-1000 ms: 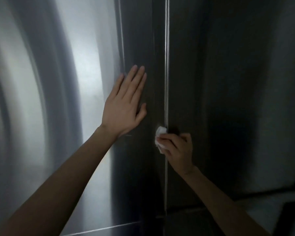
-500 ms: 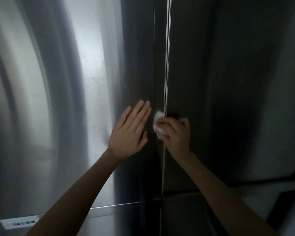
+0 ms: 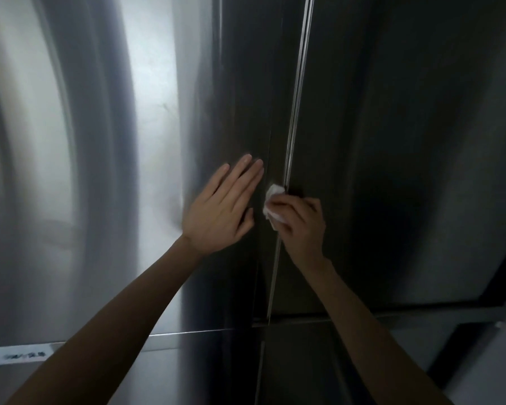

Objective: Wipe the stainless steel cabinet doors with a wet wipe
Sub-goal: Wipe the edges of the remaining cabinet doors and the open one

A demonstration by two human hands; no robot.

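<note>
Wipe [image 3: 271, 200] (mostly hidden) sits pinched in right hand [image 3: 302, 227]; left hand [image 3: 222, 209] lies flat on door [image 3: 158, 112].

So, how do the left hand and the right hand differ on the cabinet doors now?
The left hand lies flat and stretched out; the right hand is curled. The left hand holds nothing; the right hand grips a white wet wipe. The left hand rests on the left door; the right hand presses the wipe at the seam. Both are bare and at about the same height.

Stainless steel cabinet doors [image 3: 158, 141], side by side; white label [image 3: 18, 355] lower left
</note>
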